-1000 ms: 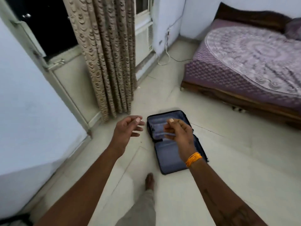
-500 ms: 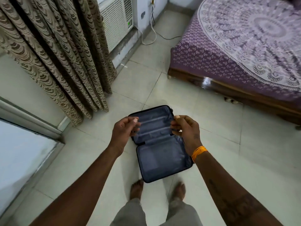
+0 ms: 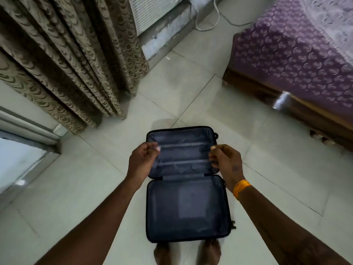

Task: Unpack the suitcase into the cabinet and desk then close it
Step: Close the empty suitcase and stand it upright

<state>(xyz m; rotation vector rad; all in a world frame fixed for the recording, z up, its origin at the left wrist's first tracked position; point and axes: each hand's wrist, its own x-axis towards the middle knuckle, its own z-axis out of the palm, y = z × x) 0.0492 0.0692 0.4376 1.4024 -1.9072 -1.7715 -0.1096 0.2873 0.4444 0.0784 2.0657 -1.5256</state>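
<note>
The dark navy hard-shell suitcase with grey fabric lining (image 3: 186, 185) lies fully open and flat on the pale glossy tiled floor (image 3: 267, 178), at lower centre of the frame, so that both halves are accessible from above. Both compartments appear empty; judged from this, unpacking is complete and closing remains.

The left hand (image 3: 142, 159) and right hand (image 3: 224, 161) are positioned at opposite side edges of the far half, seen at mid-frame. The fingers of each are curled narrowly toward the thumb; whether they touch the rim or hold anything cannot be told. This symmetric placement suits folding that half over the hinge toward the near half.

The lining is thin and creased, with two flat horizontal straps (image 3: 183, 145) across it. The shell corners are rounded
</note>
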